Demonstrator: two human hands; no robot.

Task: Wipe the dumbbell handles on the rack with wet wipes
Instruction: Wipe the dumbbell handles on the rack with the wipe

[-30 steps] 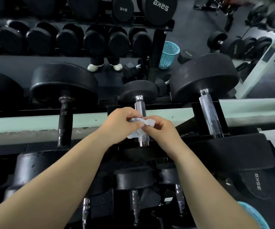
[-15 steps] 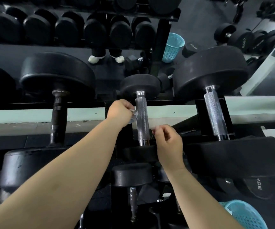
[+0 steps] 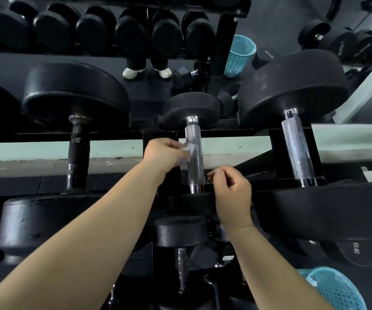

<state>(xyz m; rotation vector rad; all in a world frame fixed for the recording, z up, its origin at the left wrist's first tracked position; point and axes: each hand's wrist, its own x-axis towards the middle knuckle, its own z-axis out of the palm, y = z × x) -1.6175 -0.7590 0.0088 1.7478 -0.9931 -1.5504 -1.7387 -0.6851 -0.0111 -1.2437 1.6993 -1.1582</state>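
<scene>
Dark gym flooring and rows of black weights fill the far background, and close to us a rack [image 3: 225, 133] carries three dumbbells lying end-on. Our left hand [image 3: 166, 153] pinches a small bunched wet wipe [image 3: 188, 151] in curled fingers and presses it against the left flank of the middle handle [image 3: 194, 157], roughly halfway along its length. Our right hand [image 3: 232, 191] hangs just right of that handle's near end with its fingers curled in. It may be pinching a scrap of something, but we cannot tell at this size.

We judge the main risk to be a half-done job: the wipe touches only one side of the metal, so the right and under faces go uncleaned unless we wrap it round. The rough grooved surface could also snag and tear so thin a wad, or tug it from our fingertips, and it would then drop between the rails onto the lower weights. The big right handle [image 3: 296, 146] and the dark left handle [image 3: 77, 153] have nothing on them, and a blue basket [image 3: 334, 289] sits near right.
</scene>
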